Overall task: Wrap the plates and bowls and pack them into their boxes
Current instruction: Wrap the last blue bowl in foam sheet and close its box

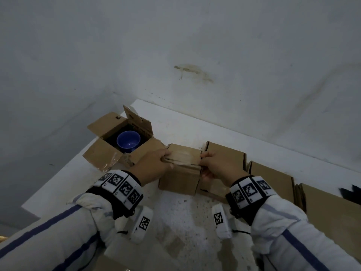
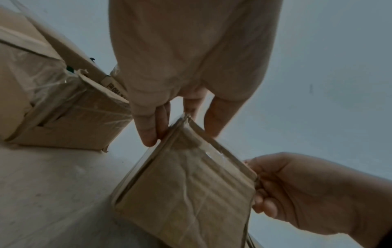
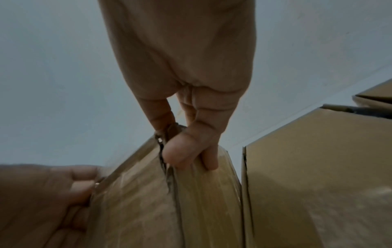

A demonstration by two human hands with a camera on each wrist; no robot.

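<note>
Both hands grip a taped box.
Left hand (image 1: 154, 163) pinches the box (image 1: 180, 173) top's left edge, right hand (image 1: 218, 165) its right; bowl (image 1: 128, 141) beyond the left.

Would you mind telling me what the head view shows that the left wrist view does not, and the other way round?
Only the head view shows the blue bowl sitting inside the open box, the closed boxes lined up to the right, and both marker wristbands. Only the left wrist view shows the left hand's fingers up close, pinching the top corner of the small taped box. Both show the left hand and right hand gripping opposite edges of that box, with the open box beside it.
</note>
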